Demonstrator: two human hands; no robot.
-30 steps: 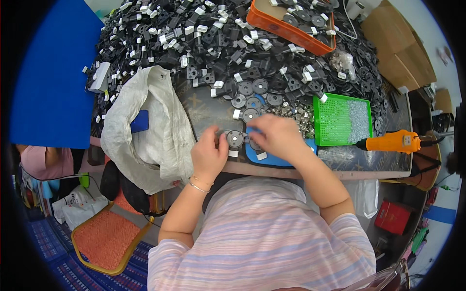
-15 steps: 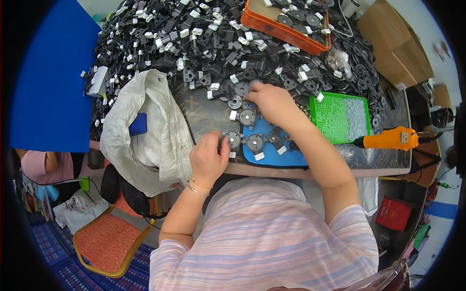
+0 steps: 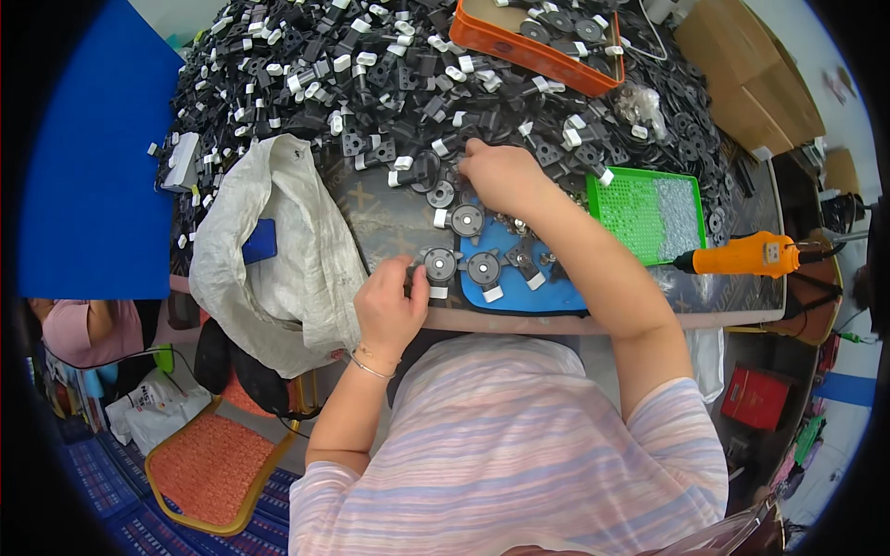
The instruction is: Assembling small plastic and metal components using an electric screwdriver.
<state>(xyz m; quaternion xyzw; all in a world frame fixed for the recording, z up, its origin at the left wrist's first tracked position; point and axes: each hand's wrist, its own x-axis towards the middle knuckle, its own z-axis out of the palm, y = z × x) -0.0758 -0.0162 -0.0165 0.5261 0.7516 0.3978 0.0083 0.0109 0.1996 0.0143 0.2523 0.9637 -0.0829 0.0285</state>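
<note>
My left hand is at the front table edge, thumb and fingers curled at the left side of a black round part with a white tab. Another round part and a flat black bracket with a white end rest on the blue mat. Behind them sit a third round part and a small black disc. At the near edge of the heap, my right hand has its fingers pinched together, pointing left; what they hold is hidden.
A large heap of black parts with white ends covers the table's back. An orange box, a green tray of small pieces and an orange electric screwdriver lie right. A white woven sack stands left; a cardboard box, far right.
My right hand has shifted slightly left and away from me along the heap's edge. The left hand stays beside the same round part. The whole view has shifted a little.
</note>
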